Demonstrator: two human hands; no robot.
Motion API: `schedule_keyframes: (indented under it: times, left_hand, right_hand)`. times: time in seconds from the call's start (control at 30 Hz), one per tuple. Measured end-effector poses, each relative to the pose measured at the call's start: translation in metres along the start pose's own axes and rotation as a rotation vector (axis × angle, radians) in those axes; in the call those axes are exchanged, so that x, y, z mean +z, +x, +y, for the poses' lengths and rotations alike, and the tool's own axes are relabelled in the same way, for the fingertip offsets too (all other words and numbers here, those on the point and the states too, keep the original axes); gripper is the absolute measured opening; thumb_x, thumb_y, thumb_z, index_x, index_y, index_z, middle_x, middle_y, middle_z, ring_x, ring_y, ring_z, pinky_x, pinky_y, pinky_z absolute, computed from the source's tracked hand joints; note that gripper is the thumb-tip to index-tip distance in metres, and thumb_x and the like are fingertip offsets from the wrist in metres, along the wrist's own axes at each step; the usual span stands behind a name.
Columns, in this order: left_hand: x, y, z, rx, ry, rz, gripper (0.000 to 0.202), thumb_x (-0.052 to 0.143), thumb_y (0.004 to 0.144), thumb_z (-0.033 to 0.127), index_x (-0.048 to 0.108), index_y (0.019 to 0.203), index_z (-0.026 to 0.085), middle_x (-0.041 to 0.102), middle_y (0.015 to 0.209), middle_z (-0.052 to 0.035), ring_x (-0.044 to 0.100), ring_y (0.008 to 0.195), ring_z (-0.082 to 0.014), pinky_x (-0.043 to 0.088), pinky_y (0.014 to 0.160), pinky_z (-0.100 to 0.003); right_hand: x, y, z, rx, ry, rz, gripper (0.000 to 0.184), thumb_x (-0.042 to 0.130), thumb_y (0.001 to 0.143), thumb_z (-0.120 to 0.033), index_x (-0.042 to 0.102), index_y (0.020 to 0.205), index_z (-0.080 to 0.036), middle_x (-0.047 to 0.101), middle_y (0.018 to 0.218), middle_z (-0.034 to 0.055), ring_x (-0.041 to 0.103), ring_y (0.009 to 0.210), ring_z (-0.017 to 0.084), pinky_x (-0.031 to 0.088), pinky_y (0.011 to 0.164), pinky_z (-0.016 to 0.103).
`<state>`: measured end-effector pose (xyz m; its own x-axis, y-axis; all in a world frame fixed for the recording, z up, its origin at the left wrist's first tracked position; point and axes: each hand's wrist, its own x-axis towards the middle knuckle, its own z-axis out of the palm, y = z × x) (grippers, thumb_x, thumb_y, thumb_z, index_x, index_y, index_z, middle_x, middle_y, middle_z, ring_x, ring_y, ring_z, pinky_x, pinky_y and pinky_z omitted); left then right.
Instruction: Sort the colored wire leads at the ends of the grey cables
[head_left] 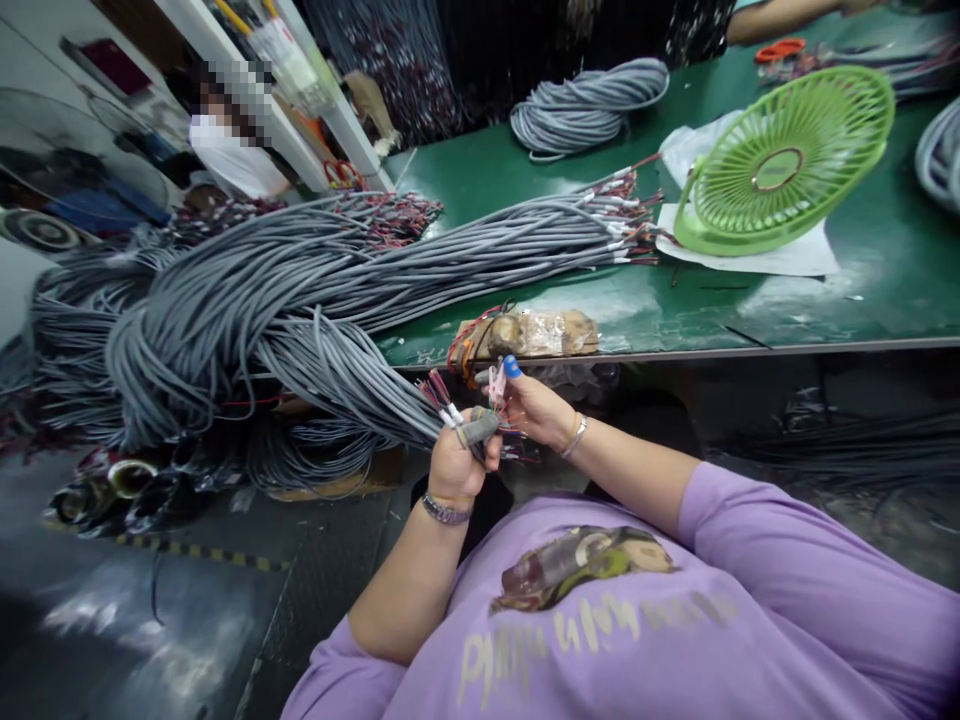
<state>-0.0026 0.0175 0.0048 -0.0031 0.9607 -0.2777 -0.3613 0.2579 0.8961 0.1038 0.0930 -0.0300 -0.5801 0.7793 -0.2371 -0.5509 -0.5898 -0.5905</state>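
Observation:
My left hand [459,457] is closed around the ends of a thick bundle of grey cables [330,375] that droops off the left end of the green table [862,290]. Stripped red and black wire tips stick out above my fist. My right hand [534,405] pinches a small pale connector [496,382] at those wire tips; one finger wears a blue cap. Both wrists carry bracelets.
More grey cable bundles [525,235] lie across the table, and a coiled one [589,105] sits at the back. A green fan [787,160] rests on white paper. A taped block [536,333] sits at the table edge. Another person [232,140] works at far left.

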Motion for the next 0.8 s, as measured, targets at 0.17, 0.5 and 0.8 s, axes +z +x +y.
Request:
schedule_keyframes:
  times: [0.17, 0.5, 0.8]
  left_hand:
    - [-0.0011, 0.0041, -0.0053, -0.021, 0.028, 0.009, 0.029, 0.074, 0.062, 0.036, 0.054, 0.062, 0.015, 0.049, 0.040, 0.0048, 0.040, 0.029, -0.0055, 0.028, 0.031, -0.016]
    - [-0.0031, 0.0024, -0.0085, -0.013, 0.037, 0.016, 0.027, 0.073, 0.063, 0.035, 0.055, 0.062, 0.015, 0.050, 0.039, 0.0043, 0.040, 0.029, -0.0056, 0.029, 0.031, -0.016]
    - [-0.0042, 0.0049, -0.0091, -0.012, -0.009, 0.039, 0.027, 0.073, 0.061, 0.035, 0.054, 0.061, 0.015, 0.049, 0.039, 0.0044, 0.039, 0.029, -0.0056, 0.028, 0.031, -0.016]
  right_hand:
    - [0.0082, -0.0026, -0.0044, 0.025, 0.089, 0.045, 0.045, 0.060, 0.081, -0.060, 0.064, 0.075, -0.016, 0.053, 0.057, -0.0011, 0.046, 0.050, 0.010, 0.039, 0.049, 0.023]
    - [0.0056, 0.0001, -0.0016, -0.016, 0.100, 0.052, 0.042, 0.063, 0.080, -0.057, 0.064, 0.071, -0.015, 0.056, 0.058, -0.0007, 0.046, 0.051, 0.009, 0.038, 0.049, 0.022]
    - [0.0097, -0.0024, -0.0040, 0.002, 0.104, 0.055, 0.042, 0.061, 0.082, -0.057, 0.064, 0.071, -0.016, 0.053, 0.054, -0.0020, 0.043, 0.046, 0.008, 0.036, 0.045, 0.021]
